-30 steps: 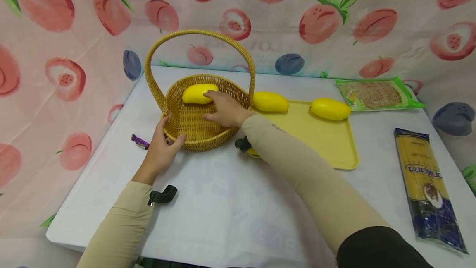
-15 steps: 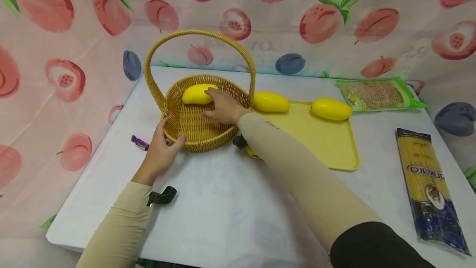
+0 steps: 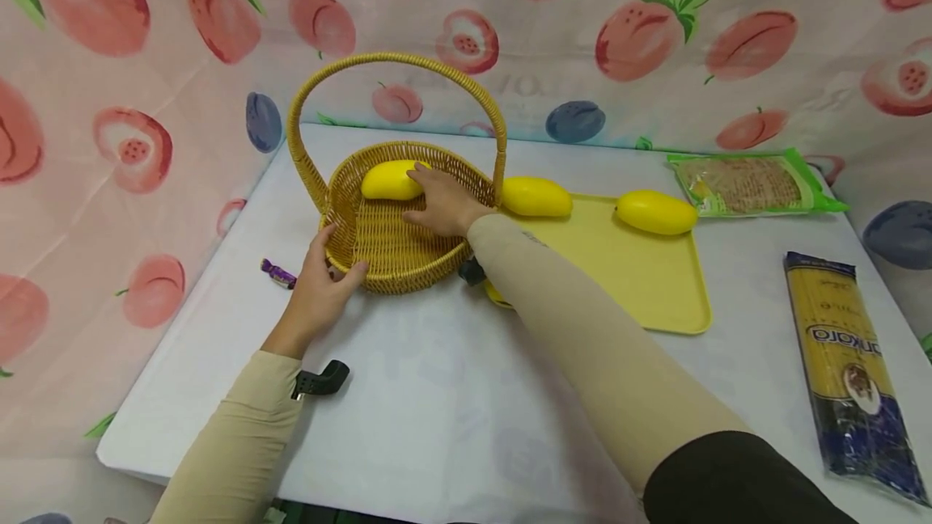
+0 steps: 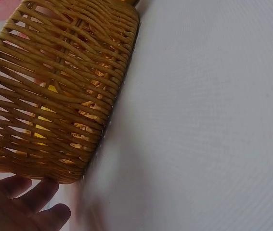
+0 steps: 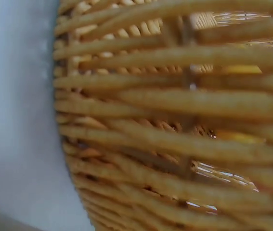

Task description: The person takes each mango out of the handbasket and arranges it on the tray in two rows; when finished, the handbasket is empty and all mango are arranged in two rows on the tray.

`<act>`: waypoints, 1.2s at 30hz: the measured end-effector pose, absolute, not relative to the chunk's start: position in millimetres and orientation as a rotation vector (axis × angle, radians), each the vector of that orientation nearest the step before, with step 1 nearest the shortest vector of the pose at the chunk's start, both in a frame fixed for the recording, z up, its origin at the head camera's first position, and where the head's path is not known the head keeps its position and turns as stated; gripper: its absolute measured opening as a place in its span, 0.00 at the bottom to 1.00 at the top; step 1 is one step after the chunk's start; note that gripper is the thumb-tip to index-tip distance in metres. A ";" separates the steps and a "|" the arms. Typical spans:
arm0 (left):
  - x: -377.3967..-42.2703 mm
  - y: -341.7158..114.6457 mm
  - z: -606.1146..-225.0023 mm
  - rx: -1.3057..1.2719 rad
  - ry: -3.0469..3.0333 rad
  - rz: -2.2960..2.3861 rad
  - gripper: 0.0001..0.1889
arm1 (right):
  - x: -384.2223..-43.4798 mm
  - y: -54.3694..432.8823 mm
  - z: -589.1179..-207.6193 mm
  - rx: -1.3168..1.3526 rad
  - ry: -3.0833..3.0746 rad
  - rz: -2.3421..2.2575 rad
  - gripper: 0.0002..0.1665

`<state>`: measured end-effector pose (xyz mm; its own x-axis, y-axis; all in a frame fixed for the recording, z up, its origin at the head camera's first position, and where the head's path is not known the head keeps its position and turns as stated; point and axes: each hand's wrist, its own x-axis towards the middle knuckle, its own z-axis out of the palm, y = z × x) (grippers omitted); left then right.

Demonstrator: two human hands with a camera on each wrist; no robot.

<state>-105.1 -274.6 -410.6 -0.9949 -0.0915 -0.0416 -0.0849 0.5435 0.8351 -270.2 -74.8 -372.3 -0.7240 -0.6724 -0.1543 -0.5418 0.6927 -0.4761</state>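
A yellow wicker basket [image 3: 408, 269] with a tall arched handle stands on the white table. My left hand [image 3: 315, 285] holds its near left side, thumb and fingers spread along the wall; fingertips [image 4: 54, 216] also show at the weave in the left wrist view. Inside the basket lies a yellow mango [image 3: 386, 180] against the far wall. My right hand [image 3: 444, 202] reaches over the right rim, its extended fingers touching the mango's right end and its thumb apart. The right wrist view is filled by the basket's woven side [image 5: 175, 106], which hides that hand.
Right of the basket, a yellow tray [image 3: 619, 273] bears two more mangoes [image 3: 537, 197], partly under my right forearm. A green-edged packet [image 3: 750, 183] and a blue-and-yellow pasta bag [image 3: 845, 370] lie farther right. A purple-wrapped candy [image 3: 278, 273] lies left of the basket.
Both hands, the basket and the mango keep their places. Only the head view has shifted slightly.
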 end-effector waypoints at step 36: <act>-104.9 -275.3 -409.0 0.137 -2.731 -1.514 0.44 | -273.4 -83.3 -380.3 -0.991 2.534 -0.689 0.49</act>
